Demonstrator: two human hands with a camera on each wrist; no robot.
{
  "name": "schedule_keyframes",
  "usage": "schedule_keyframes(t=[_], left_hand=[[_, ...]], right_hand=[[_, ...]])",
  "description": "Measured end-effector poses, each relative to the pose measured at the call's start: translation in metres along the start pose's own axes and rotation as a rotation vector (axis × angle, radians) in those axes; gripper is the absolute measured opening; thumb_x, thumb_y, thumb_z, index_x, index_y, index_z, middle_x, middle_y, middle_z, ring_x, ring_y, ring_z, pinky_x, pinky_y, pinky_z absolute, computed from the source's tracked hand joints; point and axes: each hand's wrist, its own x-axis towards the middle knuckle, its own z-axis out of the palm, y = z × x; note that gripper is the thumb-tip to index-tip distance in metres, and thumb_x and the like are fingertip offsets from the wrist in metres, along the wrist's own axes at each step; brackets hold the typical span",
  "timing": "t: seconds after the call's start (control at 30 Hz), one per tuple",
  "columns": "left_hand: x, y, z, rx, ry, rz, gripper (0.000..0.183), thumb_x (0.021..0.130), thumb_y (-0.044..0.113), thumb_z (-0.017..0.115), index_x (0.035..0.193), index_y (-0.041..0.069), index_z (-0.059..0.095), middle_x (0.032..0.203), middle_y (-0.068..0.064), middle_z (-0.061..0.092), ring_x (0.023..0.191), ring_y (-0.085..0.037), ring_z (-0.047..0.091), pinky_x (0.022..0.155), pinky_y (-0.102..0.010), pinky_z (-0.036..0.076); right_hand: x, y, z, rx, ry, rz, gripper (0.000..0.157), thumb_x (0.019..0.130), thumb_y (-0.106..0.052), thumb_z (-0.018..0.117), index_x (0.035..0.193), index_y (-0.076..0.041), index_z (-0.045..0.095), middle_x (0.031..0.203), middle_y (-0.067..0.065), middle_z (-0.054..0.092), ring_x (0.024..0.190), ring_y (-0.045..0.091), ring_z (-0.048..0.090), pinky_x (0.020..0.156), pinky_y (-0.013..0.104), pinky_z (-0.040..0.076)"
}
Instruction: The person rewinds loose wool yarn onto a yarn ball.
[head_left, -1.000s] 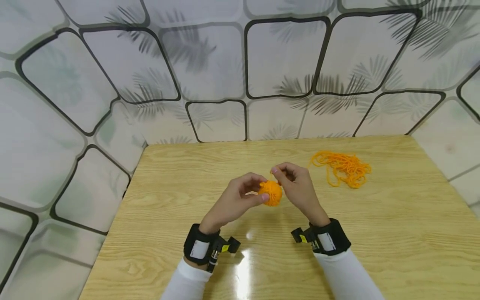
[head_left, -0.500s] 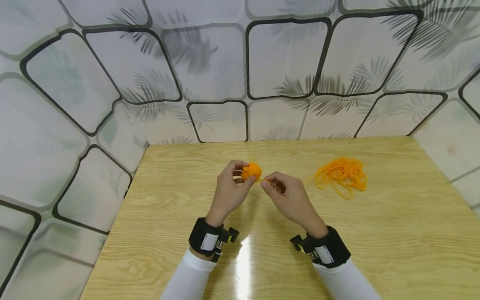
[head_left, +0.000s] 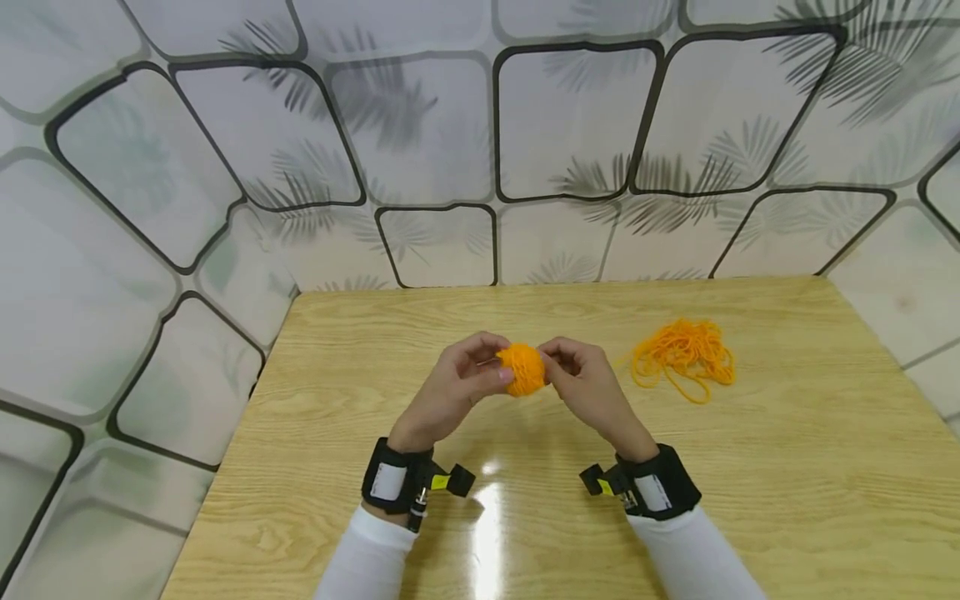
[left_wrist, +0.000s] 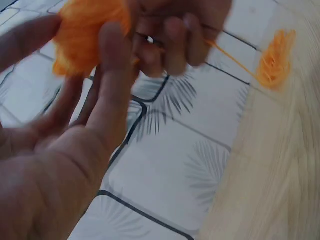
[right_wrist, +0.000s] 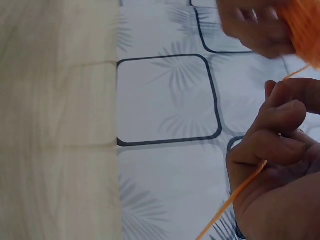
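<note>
A small ball of orange yarn (head_left: 524,370) is held above the table between the thumb and fingers of my left hand (head_left: 452,390). Close on its right side, my right hand (head_left: 591,388) pinches a strand of the same yarn. In the right wrist view the strand (right_wrist: 231,199) passes through the curled fingers of that hand and runs up toward the ball (right_wrist: 306,30). From the left wrist, the strand (left_wrist: 235,62) stretches from the right hand to a loose heap of orange yarn (left_wrist: 274,62).
The loose yarn heap (head_left: 684,354) lies on the wooden table (head_left: 787,467), toward the back right. A patterned wall covering (head_left: 570,125) rises behind the table and along the left side. Each wrist wears a black strap with a small camera.
The ball moved left and away, then back right and nearer, while turning in my left hand. My right hand circled around it with the strand. The yarn heap shifted slightly and changed shape.
</note>
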Motion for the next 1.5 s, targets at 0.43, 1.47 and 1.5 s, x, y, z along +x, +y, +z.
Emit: schedule_keyframes(t=[0.43,1.47,1.5], left_hand=[[0.003,-0.014,-0.004,0.726,0.378,0.051,0.031,0.083,0.022,0.066,0.110,0.011,0.054,0.104,-0.002,0.056,0.091,-0.019,0.056,0.073,-0.027,0.050],[0.002,-0.002,-0.005,-0.079,0.577,0.083,0.044,0.081,0.021,0.069,0.111,0.000,0.044,0.111,-0.019,0.053,0.095,-0.028,0.057,0.086,-0.044,0.046],[0.002,-0.003,-0.005,0.000,0.597,0.089,0.043,0.081,0.021,0.069,0.111,0.000,0.045,0.111,-0.018,0.053,0.095,-0.028,0.057,0.084,-0.043,0.047]], right_hand=[[-0.015,-0.051,0.008,-0.163,-0.030,-0.017,0.010,0.091,-0.018,0.056,0.093,-0.011,0.063,0.071,0.004,0.055,0.053,0.016,0.040,0.048,0.028,0.034],[-0.015,-0.011,0.021,-0.217,-0.062,0.004,0.013,0.090,-0.033,0.057,0.092,-0.022,0.063,0.066,-0.002,0.054,0.048,0.014,0.037,0.042,0.026,0.030],[-0.017,-0.013,0.020,-0.216,-0.066,-0.009,0.014,0.090,-0.036,0.056,0.092,-0.024,0.063,0.067,-0.002,0.054,0.048,0.014,0.038,0.042,0.026,0.031]])
